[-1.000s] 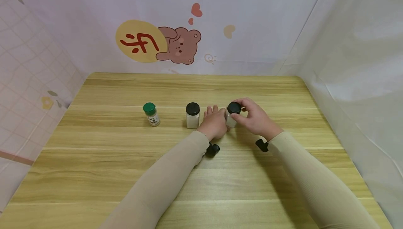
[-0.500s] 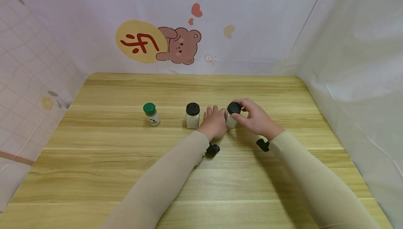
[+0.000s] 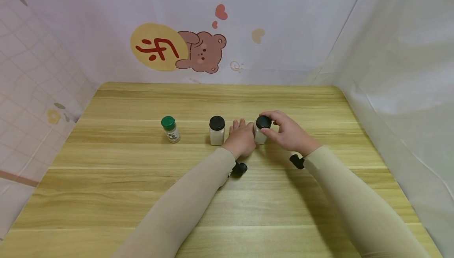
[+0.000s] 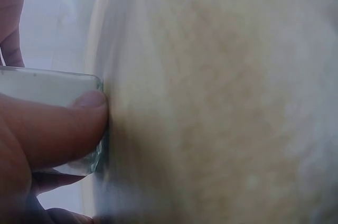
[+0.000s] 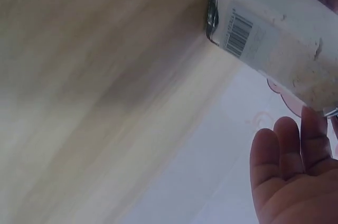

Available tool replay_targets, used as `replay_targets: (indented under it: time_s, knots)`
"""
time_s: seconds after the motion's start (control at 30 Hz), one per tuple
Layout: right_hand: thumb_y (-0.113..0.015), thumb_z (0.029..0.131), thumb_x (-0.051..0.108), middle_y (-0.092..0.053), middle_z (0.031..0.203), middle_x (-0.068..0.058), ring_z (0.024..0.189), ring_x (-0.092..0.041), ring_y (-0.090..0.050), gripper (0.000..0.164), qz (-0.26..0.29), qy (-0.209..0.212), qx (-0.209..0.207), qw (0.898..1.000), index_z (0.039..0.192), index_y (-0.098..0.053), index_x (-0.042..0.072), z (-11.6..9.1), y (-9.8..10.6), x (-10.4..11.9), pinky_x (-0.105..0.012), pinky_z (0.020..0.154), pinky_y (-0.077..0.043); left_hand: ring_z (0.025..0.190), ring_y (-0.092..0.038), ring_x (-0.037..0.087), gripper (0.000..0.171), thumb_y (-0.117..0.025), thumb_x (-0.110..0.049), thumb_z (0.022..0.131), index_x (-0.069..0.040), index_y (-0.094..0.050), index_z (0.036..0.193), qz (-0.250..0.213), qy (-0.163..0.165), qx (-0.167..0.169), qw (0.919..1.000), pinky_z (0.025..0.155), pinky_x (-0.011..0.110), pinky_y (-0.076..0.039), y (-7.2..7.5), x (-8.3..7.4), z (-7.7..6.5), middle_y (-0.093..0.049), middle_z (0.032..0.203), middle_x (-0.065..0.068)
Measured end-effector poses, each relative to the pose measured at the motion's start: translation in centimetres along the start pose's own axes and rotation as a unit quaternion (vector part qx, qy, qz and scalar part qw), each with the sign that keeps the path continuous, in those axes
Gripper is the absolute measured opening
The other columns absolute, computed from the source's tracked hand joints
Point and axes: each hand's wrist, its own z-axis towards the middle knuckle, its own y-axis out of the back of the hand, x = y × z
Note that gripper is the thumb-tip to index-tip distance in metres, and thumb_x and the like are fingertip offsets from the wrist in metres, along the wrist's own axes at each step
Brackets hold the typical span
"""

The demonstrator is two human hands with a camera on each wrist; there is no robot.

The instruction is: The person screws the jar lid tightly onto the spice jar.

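A clear glass seasoning jar with pale contents and a black lid stands on the table between my hands. My left hand grips its lower body from the left; in the left wrist view the thumb lies along the glass near the base. From the right, my right hand pinches the lid between thumb and index finger. The right wrist view shows the jar's side with a barcode, the other fingers held away from it.
A matching black-lidded jar stands just left of my left hand. Farther left is a smaller green-capped shaker. Black wrist-camera mounts show beneath both sleeves. White printed curtains enclose the wooden table.
My right index fingertip has shifted slightly left across the lid, and the right wrist has edged a little right. My left hand and the jars stay in place.
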Motion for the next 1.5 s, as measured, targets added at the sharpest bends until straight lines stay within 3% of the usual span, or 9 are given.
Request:
replay_targets:
  time_s: [0.23, 0.7, 1.03, 1.5]
  knots:
    - [-0.066, 0.106, 0.019, -0.058, 0.136, -0.017, 0.123, -0.033, -0.057, 0.044, -0.008, -0.011, -0.023, 1.000, 0.146, -0.055, 0.005, 0.0, -0.5, 0.0, -0.059, 0.109, -0.045, 0.162, -0.011, 0.040, 0.041, -0.074, -0.030, 0.099, -0.017, -0.056, 0.133, 0.014, -0.007, -0.014, 0.9998, 0.133, 0.056, -0.012, 0.1, -0.1, 0.0, -0.028, 0.169, 0.018]
    - [-0.069, 0.104, 0.016, -0.060, 0.131, -0.019, 0.119, -0.034, -0.057, 0.044, -0.007, 0.002, -0.065, 0.998, 0.142, -0.055, 0.000, 0.0, -1.5, -0.2, -0.054, 0.103, -0.050, 0.164, -0.008, 0.042, 0.050, -0.075, -0.031, 0.098, -0.017, -0.054, 0.142, 0.018, -0.002, -0.017, 0.9997, 0.134, 0.056, -0.010, 0.0, -0.2, -0.1, -0.023, 0.173, 0.019]
    - [-0.068, 0.104, 0.012, -0.057, 0.131, -0.021, 0.118, -0.034, -0.058, 0.041, 0.022, -0.005, -0.070, 0.997, 0.140, -0.055, -0.003, 0.0, -2.0, -0.2, -0.052, 0.101, -0.052, 0.160, -0.017, 0.041, 0.045, -0.075, -0.032, 0.098, -0.017, -0.056, 0.136, 0.032, -0.002, -0.027, 0.9991, 0.132, 0.054, -0.016, -0.2, -0.3, -0.1, -0.032, 0.167, 0.018]
    - [-0.068, 0.104, 0.011, -0.057, 0.131, -0.022, 0.119, -0.034, -0.058, 0.041, 0.026, -0.008, -0.073, 0.997, 0.140, -0.055, -0.003, -0.1, -2.1, -0.1, -0.052, 0.102, -0.052, 0.161, -0.015, 0.041, 0.048, -0.075, -0.031, 0.098, -0.017, -0.055, 0.139, 0.032, 0.000, -0.028, 0.9991, 0.133, 0.055, -0.015, -0.2, -0.2, 0.0, -0.030, 0.169, 0.018]
